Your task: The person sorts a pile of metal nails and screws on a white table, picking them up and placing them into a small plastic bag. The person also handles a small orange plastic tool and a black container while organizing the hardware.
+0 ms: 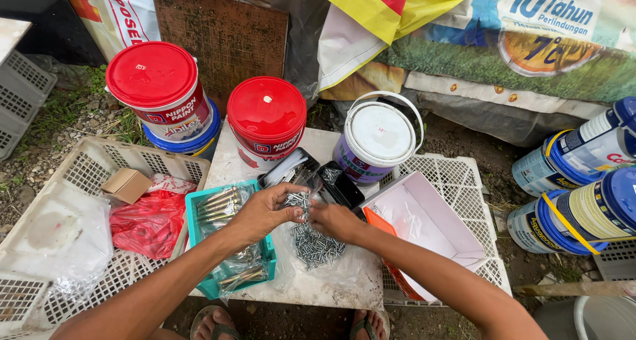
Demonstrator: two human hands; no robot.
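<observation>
Where the left hand [262, 211] and right hand [333, 219] meet, both sets of fingers close in a pinch on a small bunch of silvery screws [298, 199]. Directly below them lies the loose screw pile [317, 245], spread on clear plastic [344, 267] between the teal tray [193, 215] and white box [457, 231].

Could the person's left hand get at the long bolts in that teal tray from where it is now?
Probably yes. The left hand hovers just beside the teal tray, and the bagged bolts lie right under its wrist. Only their clear plastic wrapping covers them; nothing else blocks the way.
</observation>
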